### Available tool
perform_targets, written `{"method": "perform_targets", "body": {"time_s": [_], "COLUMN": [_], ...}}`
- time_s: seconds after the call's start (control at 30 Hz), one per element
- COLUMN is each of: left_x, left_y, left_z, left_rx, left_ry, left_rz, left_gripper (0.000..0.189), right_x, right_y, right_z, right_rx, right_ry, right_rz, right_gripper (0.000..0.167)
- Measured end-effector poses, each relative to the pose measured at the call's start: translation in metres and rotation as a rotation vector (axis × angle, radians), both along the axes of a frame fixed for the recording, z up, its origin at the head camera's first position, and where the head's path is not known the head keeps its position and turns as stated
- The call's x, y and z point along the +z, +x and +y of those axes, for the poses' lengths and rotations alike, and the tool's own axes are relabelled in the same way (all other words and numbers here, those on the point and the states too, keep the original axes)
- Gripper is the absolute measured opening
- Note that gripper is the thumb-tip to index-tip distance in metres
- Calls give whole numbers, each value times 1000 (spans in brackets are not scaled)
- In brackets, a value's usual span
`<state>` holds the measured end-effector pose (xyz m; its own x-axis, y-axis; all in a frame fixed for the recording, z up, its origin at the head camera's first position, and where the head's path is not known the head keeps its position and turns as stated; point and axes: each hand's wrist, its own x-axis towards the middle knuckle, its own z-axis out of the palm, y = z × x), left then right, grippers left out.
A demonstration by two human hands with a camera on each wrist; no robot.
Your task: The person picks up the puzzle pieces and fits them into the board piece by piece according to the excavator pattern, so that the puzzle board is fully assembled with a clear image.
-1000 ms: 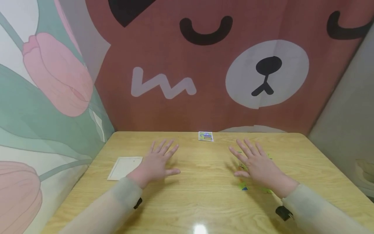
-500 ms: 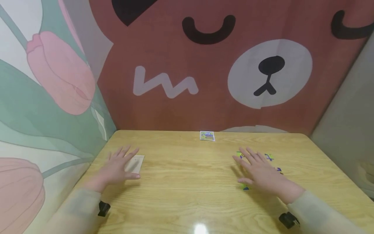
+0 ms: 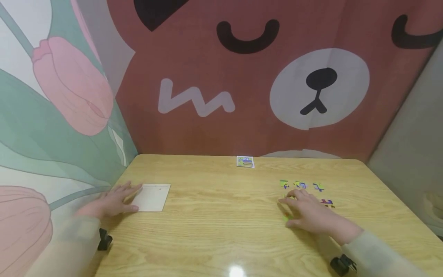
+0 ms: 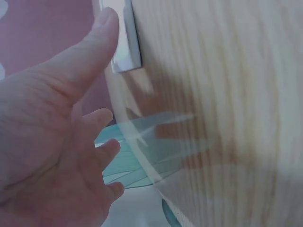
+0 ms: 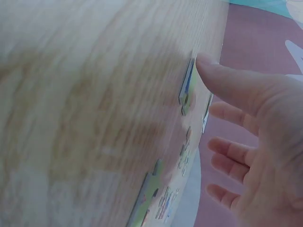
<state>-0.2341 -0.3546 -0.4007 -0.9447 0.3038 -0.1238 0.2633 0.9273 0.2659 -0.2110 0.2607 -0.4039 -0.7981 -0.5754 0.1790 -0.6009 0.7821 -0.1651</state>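
Observation:
At the left side of the table, my left hand [image 3: 112, 201] is beside a flat white square board [image 3: 151, 198]. Its fingers are spread, and the thumb lies by the board's edge [image 4: 127, 52] in the left wrist view. On the right, my right hand [image 3: 309, 211] hovers over several green and purple jigsaw puzzle pieces [image 3: 300, 185], fingers loosely bent and thumb apart from them. The right wrist view has the thumb tip close to one puzzle piece [image 5: 188, 87]; contact is unclear. Another green piece [image 5: 144, 198] lies nearer the camera. The hand covers some pieces.
A small printed picture card [image 3: 245, 161] lies at the back edge of the wooden table [image 3: 214, 231]. Behind it stands a wall with a bear print [image 3: 194, 134], and a tulip-patterned wall [image 3: 72, 88] rises on the left.
My left hand has moved left and down, past the white board to its left side. My right hand has lowered toward the puzzle pieces, its fingers bending and uncovering the back ones.

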Motion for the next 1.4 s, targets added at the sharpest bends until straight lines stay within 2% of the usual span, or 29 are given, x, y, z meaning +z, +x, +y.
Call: {"method": "perform_targets", "body": {"time_s": [0.17, 0.3, 0.5, 0.63, 0.77, 0.9, 1.07, 1.17, 1.27, 1.4], "left_x": [3, 6, 7, 2, -1, 3, 10, 11, 10, 10], "left_y": [-3, -5, -8, -17, -28, -35, -37, -37, -37, -39], "left_z": [0, 8, 38, 62, 94, 140, 204, 235, 260, 279], "left_rx": [27, 7, -21, 1, 7, -22, -63, -74, -90, -110], "left_ry": [-23, -69, -33, -15, -21, -43, -81, -92, -97, -102], "left_rz": [-79, -70, -77, -97, -125, -144, -161, -157, -155, -155], "left_gripper": [85, 85, 89, 98, 102, 100, 97, 98, 98, 98], "right_x": [-3, -4, -5, -4, -4, -4, -4, -4, -4, -4], "right_y": [2, 2, 0, 0, -1, -3, -6, -7, -8, -8], "right_z": [0, 2, 3, 3, 4, 6, 6, 5, 4, 3], "right_rx": [15, 33, 43, 39, 27, 0, -17, -27, -45, -76], "right_ry": [-34, -60, -84, -90, -96, -101, -117, -131, -138, -156], "right_rz": [-57, -79, -113, -152, -179, -185, -194, -217, -238, -258], "right_gripper": [66, 63, 59, 53, 46, 37, 30, 29, 32, 37]}}
